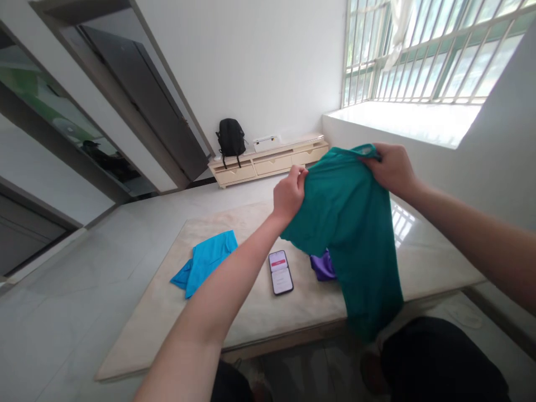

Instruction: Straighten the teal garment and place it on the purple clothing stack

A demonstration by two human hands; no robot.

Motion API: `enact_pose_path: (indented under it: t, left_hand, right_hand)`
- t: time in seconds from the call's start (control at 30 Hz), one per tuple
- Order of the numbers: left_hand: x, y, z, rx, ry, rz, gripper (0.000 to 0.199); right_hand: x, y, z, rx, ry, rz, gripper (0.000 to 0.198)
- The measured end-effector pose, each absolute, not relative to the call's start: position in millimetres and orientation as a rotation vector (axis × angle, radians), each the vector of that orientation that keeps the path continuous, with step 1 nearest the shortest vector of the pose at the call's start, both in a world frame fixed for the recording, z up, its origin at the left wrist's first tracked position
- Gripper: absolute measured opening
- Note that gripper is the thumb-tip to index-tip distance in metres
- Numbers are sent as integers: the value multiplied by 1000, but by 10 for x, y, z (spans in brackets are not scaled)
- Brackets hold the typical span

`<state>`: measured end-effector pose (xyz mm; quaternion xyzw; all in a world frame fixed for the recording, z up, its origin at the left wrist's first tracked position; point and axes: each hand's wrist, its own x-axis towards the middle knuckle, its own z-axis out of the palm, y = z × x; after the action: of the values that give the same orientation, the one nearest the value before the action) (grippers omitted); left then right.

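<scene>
A teal-green garment (pixel 347 206) hangs in the air between my hands, above the table. My left hand (pixel 290 190) pinches its left upper edge. At its top right corner, my right hand (pixel 391 166) is closed on a banded edge. The longer right part of the cloth drops past the table's front edge, while the left part is shorter. Whether it is a shirt or trousers I cannot tell. Partly hidden behind it lies a purple cloth (pixel 322 267). A folded blue cloth (pixel 209 259) rests on the table to the left, partly behind my left forearm.
A phone with a lit screen (pixel 280 272) lies mid-table on the pale marble-look top (pixel 159 318). Beyond stands a low wooden cabinet (pixel 272 163) bearing a black backpack (pixel 231 137) and a white box (pixel 266 143). A barred window (pixel 431 56) is at right; my knees are below the table edge.
</scene>
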<state>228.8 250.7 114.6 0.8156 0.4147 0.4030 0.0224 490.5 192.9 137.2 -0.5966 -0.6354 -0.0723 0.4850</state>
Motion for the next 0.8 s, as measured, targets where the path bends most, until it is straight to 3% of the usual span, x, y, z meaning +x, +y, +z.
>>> enact_pose_path:
  t: [0.1, 0.33, 0.43, 0.5, 0.6, 0.67, 0.8]
  left_hand:
    - [2573, 3219, 1354, 2537, 1310, 1209, 30]
    - [2910, 4350, 1570, 2620, 1376, 1190, 38]
    - [2930, 4694, 1701, 2713, 1376, 1188, 53]
    - [2938, 4838, 1811, 2718, 1404, 1206, 45]
    - [2946, 4786, 1878, 2780, 1327, 1282, 29]
    - [2930, 4513, 1749, 2920, 1159, 1322, 34]
    - [2777, 3474, 921, 3233, 605, 1060, 27]
  right_hand:
    - [5133, 2729, 1568, -1517, -1578, -112, 49]
    - [5374, 3994, 1636, -1500, -1384, 4, 77]
    - [5388, 4299, 1673, -1472, -1320, 54, 44]
    - [5404, 4426, 1743, -1449, -1299, 86, 30]
    - [5484, 4428, 1812, -1396, -1330, 149, 28]
    - [5582, 4220, 1713, -1384, -1376, 179, 34]
    - [5788, 3139, 901, -1447, -1488, 196, 40]
